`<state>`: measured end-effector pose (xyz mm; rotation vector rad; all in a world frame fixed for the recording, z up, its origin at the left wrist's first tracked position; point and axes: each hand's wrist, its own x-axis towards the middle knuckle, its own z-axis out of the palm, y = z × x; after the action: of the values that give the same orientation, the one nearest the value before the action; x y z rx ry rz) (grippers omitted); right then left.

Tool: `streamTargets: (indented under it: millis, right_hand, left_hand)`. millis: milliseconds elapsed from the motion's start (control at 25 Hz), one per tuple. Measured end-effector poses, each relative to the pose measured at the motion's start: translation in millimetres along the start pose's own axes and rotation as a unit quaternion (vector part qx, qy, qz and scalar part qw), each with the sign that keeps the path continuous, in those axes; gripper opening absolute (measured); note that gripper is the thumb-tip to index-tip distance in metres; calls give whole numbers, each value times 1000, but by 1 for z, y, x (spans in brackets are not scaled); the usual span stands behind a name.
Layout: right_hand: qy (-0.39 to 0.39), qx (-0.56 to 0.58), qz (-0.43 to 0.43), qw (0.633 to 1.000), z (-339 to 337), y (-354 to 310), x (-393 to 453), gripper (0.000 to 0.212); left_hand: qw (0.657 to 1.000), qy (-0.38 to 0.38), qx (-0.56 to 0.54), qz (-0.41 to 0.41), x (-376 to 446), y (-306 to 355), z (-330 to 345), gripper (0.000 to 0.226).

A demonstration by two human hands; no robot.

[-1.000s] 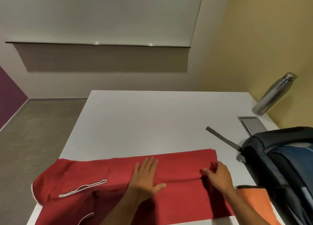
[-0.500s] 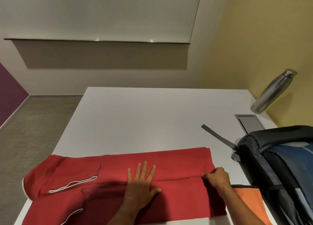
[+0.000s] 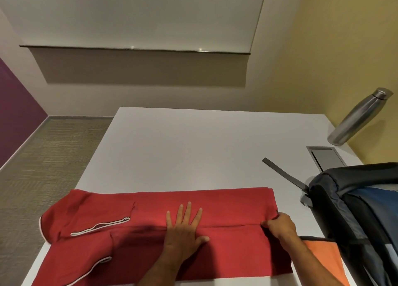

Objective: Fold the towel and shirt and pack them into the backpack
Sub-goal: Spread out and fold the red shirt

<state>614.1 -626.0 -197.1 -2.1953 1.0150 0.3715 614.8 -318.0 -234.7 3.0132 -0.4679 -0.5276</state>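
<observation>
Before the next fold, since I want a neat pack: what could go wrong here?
The red shirt hangs over the near edge of the table, so it may slide once the flat left hand lifts. The right hand pinches only one corner, so the fold could skew. The orange towel lies partly under the backpack and may snag.

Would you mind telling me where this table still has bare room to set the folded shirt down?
The widest bare patch of the table runs from the red shirt back to the far edge. The right side is crowded: backpack, its strap, the metal hatch, the steel bottle, and the orange towel between shirt and backpack.
</observation>
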Motion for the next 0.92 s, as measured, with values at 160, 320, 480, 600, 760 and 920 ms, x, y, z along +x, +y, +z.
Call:
streamTargets:
  millis: [160,320,480,600,760,920]
  right_hand:
    - [1,31,-55,998,-9,-10,-17,31]
    - [-1,58,-129,990,-13,-35,-49,32]
    - [-8,37,-215,976,5,-69,-94,30]
    - [-70,30,-262,962,23,-94,-127,38]
    - [-208,19,-234,950,39,-123,-161,69]
    - [-382,99,-99,913,44,-134,-172,97]
  left_hand:
    - [1000,-5,1,-3,-3,5,-10,87]
    - [998,-23,-55,2,-2,16,-26,105]
    - [835,-20,-550,-22,-6,46,-58,111]
    - [612,-153,-773,-69,-16,57,-83,81]
    - [521,-178,-831,-85,-26,38,-93,58]
    - [509,-164,-842,-78,-34,5,-87,43]
